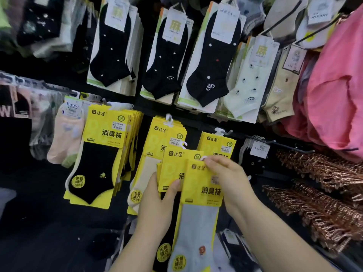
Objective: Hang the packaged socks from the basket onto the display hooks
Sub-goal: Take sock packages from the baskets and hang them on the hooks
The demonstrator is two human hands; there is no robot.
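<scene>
I see two yellow-carded sock packs near the middle. The front pack (202, 185), with a pale grey sock, hangs upright by its white hanger tab, pinched in the right hand (229, 179), and it overlaps the rear pack (172, 167), with a black sock, whose card the left hand (157, 201) grips at the lower left. Farther back, matching packs hang on display hooks (229, 132): a black-sock stack (102, 154) at left, a cream-sock stack (165, 134) in the middle, and a partly hidden third stack (218, 142) at right.

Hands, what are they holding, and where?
The right hand pinches the grey-sock pack at its top by the white hook; the left hand holds the yellow pack behind by its card's lower edge.
</scene>
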